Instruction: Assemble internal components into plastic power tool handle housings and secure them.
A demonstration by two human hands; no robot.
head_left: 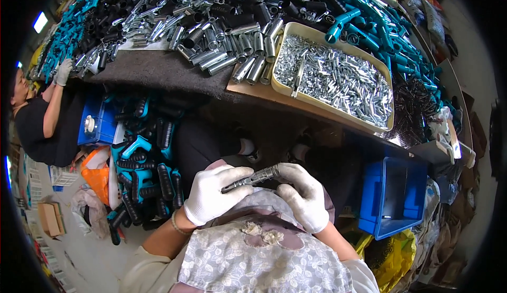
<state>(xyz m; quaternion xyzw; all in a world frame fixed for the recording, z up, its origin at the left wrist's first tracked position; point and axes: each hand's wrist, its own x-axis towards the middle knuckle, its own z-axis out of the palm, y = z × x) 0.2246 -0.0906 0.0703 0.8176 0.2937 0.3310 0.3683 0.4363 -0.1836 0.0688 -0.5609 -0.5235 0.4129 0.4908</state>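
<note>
Metal tube point(252, 179) sits gripped between gloved left hand point(211, 193) and right hand point(302, 193), below the tray point(296, 93); assembly seemingly underway, next needing careful alignment.

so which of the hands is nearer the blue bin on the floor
Right. The right hand is just left of the blue bin, holding one end of the metal rod. The left hand grips the rod's other end, farther from the bin.
</note>
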